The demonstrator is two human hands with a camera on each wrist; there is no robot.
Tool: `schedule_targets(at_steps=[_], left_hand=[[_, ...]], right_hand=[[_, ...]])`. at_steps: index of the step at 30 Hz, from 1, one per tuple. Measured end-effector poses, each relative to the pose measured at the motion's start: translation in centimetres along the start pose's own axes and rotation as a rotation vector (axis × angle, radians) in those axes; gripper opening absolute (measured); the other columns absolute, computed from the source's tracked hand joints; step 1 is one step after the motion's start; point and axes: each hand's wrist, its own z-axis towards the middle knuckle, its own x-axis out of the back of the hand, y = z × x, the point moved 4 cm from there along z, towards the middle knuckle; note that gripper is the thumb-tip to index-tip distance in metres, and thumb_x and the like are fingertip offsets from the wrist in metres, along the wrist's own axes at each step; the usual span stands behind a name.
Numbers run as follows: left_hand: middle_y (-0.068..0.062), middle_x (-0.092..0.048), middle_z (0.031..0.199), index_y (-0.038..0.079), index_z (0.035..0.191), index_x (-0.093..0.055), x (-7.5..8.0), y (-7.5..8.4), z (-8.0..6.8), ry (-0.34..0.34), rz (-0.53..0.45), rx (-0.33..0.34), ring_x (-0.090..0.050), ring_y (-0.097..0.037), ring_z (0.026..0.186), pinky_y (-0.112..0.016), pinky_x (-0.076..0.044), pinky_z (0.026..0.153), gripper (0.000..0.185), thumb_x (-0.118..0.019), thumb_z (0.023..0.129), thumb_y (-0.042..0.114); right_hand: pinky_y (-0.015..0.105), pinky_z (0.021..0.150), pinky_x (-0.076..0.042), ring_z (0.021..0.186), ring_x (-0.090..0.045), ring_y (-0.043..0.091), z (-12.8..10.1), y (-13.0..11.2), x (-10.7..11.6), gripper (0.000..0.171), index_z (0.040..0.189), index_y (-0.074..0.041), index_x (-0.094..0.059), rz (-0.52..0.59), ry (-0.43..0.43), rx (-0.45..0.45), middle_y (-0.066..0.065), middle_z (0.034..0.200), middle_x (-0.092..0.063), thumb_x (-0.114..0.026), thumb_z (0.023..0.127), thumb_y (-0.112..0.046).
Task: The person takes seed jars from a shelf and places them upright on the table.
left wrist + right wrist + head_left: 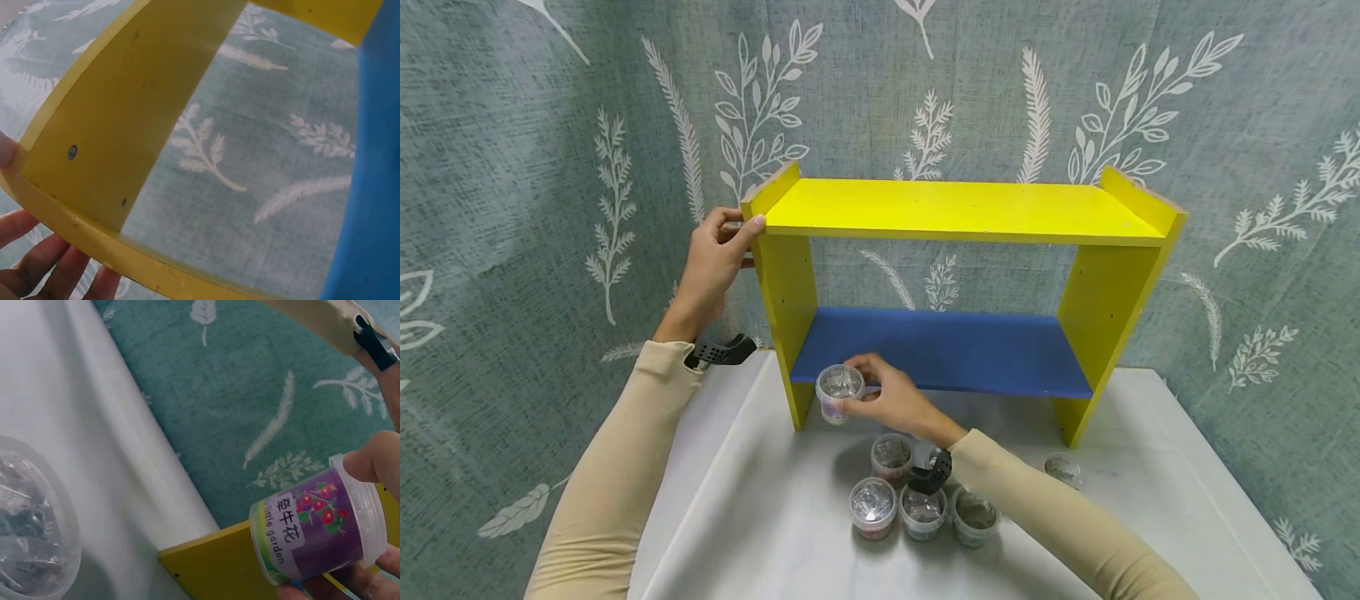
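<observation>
A yellow shelf unit [955, 208] with a blue lower shelf [940, 346] stands on the white table. My left hand [711, 258] grips its upper left corner, thumb at the front edge; the left wrist view shows several fingers [69, 269] along the yellow side panel [125, 119]. In my right hand [895, 400] is a small clear-lidded plastic tub [838, 392], pinched between thumb and fingers in front of the blue shelf's left end. Its purple label, seen in the right wrist view, shows red flowers and "little garden" on the tub [312, 528].
Several similar tubs [873, 507] stand together below my right forearm, one partly hidden by the wrist strap [931, 472]. Another tub [1063, 469] is by the shelf's right leg. Patterned green cloth [550, 167] hangs behind and beside the white table [737, 517].
</observation>
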Motion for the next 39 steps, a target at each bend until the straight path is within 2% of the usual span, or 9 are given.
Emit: schedule_targets(at_steps=[8, 15, 21, 26, 31, 35, 39], left_hand=[[-0.009, -0.058, 0.128, 0.014, 0.140, -0.050, 0.0, 0.0, 0.0, -0.002, 0.005, 0.007, -0.059, -0.025, 0.116, -0.039, -0.052, 0.096, 0.056, -0.062, 0.100, 0.052], [-0.008, -0.058, 0.127, 0.013, 0.139, -0.050, 0.0, 0.0, 0.0, 0.005, 0.001, 0.012, -0.059, -0.024, 0.115, -0.038, -0.052, 0.095, 0.054, -0.062, 0.101, 0.050], [-0.009, -0.058, 0.127, 0.013, 0.139, -0.050, 0.0, 0.0, 0.0, 0.009, 0.007, 0.010, -0.059, -0.024, 0.115, -0.037, -0.052, 0.095, 0.055, -0.062, 0.101, 0.050], [-0.009, -0.058, 0.128, 0.013, 0.140, -0.050, -0.1, 0.0, 0.0, 0.005, 0.006, 0.008, -0.059, -0.025, 0.115, -0.039, -0.052, 0.096, 0.055, -0.062, 0.101, 0.051], [-0.009, -0.058, 0.128, 0.013, 0.140, -0.050, -0.1, 0.0, -0.1, 0.001, 0.005, 0.008, -0.059, -0.024, 0.115, -0.038, -0.052, 0.095, 0.056, -0.062, 0.101, 0.051], [-0.009, -0.059, 0.127, 0.013, 0.140, -0.050, -0.1, 0.0, -0.1, 0.001, 0.004, 0.004, -0.059, -0.024, 0.115, -0.038, -0.052, 0.095, 0.055, -0.062, 0.101, 0.051], [-0.009, -0.059, 0.126, 0.014, 0.139, -0.051, 0.0, 0.0, 0.0, 0.004, 0.001, 0.003, -0.060, -0.024, 0.114, -0.038, -0.052, 0.095, 0.055, -0.062, 0.101, 0.051]], right_hand=[[0.027, 0.088, -0.057, 0.105, -0.067, 0.015, -0.5, 0.5, -0.6, 0.060, 0.138, -0.016, -0.054, -0.074, -0.054, 0.014, 0.004, 0.122, -0.064, -0.084, 0.088, -0.029], [0.029, 0.090, -0.057, 0.110, -0.063, 0.011, -0.9, 0.8, -0.9, 0.058, 0.137, -0.015, -0.056, -0.137, -0.100, 0.039, -0.003, 0.120, -0.065, -0.084, 0.087, -0.029], [0.029, 0.089, -0.056, 0.108, -0.063, 0.009, -1.1, 1.3, -1.1, 0.065, 0.143, -0.018, -0.055, -0.200, -0.139, 0.049, -0.007, 0.122, -0.064, -0.084, 0.087, -0.033], [0.034, 0.091, -0.057, 0.109, -0.063, 0.011, -1.1, 1.7, -1.5, 0.065, 0.142, -0.018, -0.057, -0.225, -0.158, 0.059, -0.007, 0.122, -0.064, -0.086, 0.086, -0.035], [0.028, 0.089, -0.055, 0.107, -0.062, 0.009, -1.1, 2.1, -1.8, 0.065, 0.137, -0.017, -0.059, -0.291, -0.154, 0.071, -0.008, 0.119, -0.064, -0.089, 0.082, -0.036], [0.025, 0.089, -0.055, 0.105, -0.062, 0.008, -1.3, 2.3, -2.2, 0.063, 0.136, -0.015, -0.059, -0.280, -0.178, 0.080, -0.006, 0.117, -0.064, -0.089, 0.082, -0.029], [0.025, 0.090, -0.055, 0.107, -0.062, 0.007, -1.4, 2.5, -2.6, 0.067, 0.141, -0.011, -0.057, -0.281, -0.207, 0.093, -0.004, 0.120, -0.064, -0.087, 0.084, -0.027]])
